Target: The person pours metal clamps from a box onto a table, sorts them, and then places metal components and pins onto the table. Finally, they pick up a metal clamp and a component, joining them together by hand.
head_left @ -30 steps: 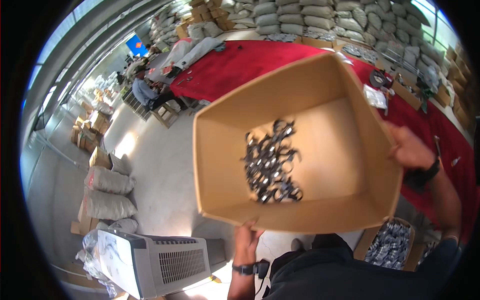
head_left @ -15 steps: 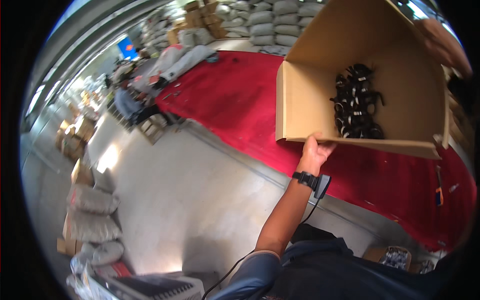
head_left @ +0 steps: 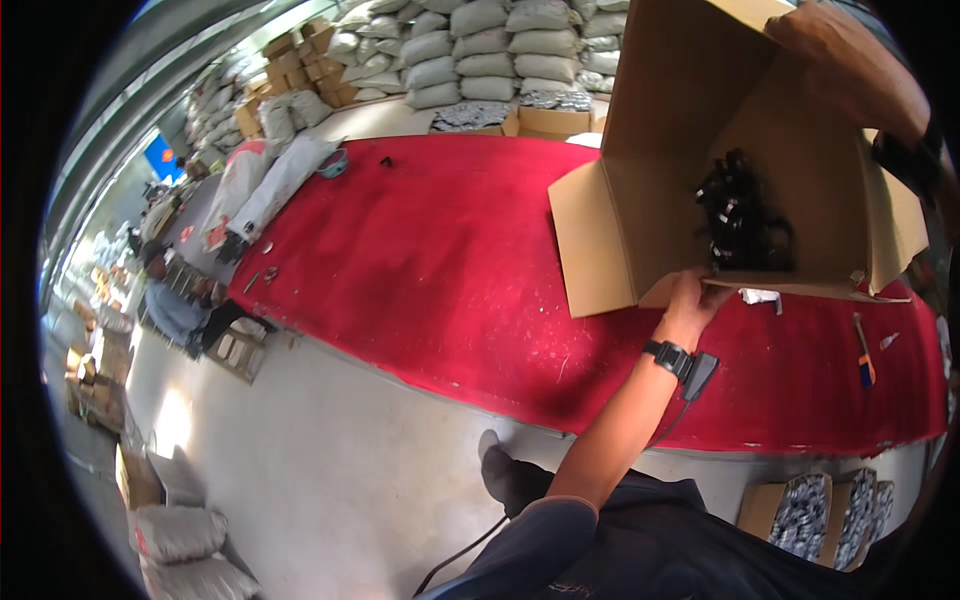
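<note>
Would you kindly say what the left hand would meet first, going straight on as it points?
The left hand grips the brown cardboard box; past its edge, probably glossy black parts come first, though depth's unclear.

- High at the upper left of the frame, you can see a blue sign (head_left: 160,158) with a small orange-red shape on it, too tiny for you to read.
- Down at the bottom middle, your dark shirt (head_left: 670,545) has a little pale print, too small to make out.
- At the lower left, a gray sack (head_left: 180,533) has a faint reddish mark, too blurry to read.
- You can't read any words or numbers.
</note>
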The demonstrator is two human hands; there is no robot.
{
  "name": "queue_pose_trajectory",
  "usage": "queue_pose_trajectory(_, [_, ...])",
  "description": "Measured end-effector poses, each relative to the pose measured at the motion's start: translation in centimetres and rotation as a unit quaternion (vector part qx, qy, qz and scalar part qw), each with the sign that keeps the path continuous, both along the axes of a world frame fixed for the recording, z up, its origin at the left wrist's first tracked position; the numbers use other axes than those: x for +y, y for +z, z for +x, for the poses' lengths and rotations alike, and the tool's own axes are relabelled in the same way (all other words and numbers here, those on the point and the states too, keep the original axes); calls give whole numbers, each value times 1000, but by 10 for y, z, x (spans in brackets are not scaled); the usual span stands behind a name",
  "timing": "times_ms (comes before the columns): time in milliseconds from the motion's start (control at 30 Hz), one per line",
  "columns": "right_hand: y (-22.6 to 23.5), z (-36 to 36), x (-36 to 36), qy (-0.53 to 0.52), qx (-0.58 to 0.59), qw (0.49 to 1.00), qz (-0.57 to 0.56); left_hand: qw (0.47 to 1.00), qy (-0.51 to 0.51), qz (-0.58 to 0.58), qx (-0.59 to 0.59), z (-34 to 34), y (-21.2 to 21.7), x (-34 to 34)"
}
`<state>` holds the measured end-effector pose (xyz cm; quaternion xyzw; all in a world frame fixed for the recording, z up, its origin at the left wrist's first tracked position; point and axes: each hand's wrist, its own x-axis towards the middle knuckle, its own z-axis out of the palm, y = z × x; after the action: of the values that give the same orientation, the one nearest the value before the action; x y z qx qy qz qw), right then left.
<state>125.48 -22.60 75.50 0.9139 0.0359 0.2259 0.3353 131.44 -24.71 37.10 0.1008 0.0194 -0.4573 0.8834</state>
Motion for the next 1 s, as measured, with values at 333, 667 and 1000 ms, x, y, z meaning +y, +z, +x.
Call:
queue_pose_trajectory(333, [-5,156,98,-10,1,993,-120,980,-157,-120,17,154,-10,20])
queue_pose_trajectory(667, [-70,320,190,15,120,978,-173,928,-269,-231,115,262,-100,19])
queue_pose_trajectory(1000, [-132,401,281,-158,261,932,-194,927,-224,-165,252,328,-164,12])
